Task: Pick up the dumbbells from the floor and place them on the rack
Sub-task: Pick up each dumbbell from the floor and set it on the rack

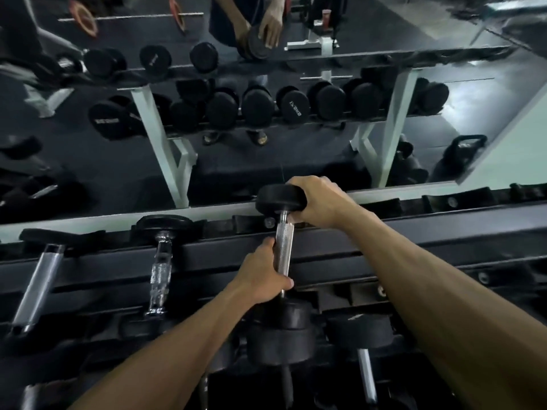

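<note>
Mirror (296, 161) behind, reflecting kettlebell (461, 155), barbell (133, 17) with red plates, white bench frame (324, 44).

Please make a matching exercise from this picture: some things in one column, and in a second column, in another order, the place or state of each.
Column 1:
1. left hand
2. right hand
3. dumbbell with clear handle
4. mirror

Column 2:
a. behind the rack, showing the person's reflection
b. grips the knurled metal handle
c. lies on the rack, untouched, left of both hands
d. holds the far black head of the dumbbell

Pairs: 1-b, 2-d, 3-c, 4-a
</note>
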`<state>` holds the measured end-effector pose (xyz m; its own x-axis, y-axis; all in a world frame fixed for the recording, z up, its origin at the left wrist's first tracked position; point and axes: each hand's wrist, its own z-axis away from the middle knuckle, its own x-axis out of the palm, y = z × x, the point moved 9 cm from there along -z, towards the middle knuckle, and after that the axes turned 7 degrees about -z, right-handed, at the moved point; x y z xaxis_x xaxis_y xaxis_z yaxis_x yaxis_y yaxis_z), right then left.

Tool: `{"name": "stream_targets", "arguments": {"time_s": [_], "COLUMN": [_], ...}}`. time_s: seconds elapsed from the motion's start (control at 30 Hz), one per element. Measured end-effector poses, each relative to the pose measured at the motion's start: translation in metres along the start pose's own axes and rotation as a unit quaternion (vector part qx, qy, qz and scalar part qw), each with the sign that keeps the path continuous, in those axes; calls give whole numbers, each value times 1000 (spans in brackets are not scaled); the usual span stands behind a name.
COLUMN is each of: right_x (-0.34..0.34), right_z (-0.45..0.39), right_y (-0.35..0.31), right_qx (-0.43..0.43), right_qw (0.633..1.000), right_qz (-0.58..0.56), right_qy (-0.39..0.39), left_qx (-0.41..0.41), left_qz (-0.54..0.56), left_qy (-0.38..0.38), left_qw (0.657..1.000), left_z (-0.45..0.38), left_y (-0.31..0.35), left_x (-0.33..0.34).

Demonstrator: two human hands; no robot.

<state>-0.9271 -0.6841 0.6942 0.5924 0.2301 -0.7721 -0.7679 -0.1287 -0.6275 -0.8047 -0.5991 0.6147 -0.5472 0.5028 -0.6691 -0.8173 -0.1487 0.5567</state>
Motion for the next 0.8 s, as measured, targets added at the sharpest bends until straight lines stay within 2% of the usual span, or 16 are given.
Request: {"name": "stream_targets", "arguments": {"time_s": [0.27, 0.47, 0.67, 0.8], "right_x": [29, 29, 23, 16], "right_z": [-21, -14, 13, 38], "right_y": [9, 13, 22, 22], "right_qx": [-15, 10, 64, 96], "right_qw": [999, 1000, 998, 995], "right_qz": [2, -4, 14, 34], "right_qy": [-34, -23, -14, 3], "left_qx": [-33, -16, -1, 37], "left_qz": [27, 26, 16, -27], "left_qy": [-6, -19, 8, 33], "left_qw": [999, 999, 1000, 998], "left_z": [-9, -6, 5, 19], "left_y": [-18, -15, -19, -18], "left_x": [12, 13, -2, -12]}}
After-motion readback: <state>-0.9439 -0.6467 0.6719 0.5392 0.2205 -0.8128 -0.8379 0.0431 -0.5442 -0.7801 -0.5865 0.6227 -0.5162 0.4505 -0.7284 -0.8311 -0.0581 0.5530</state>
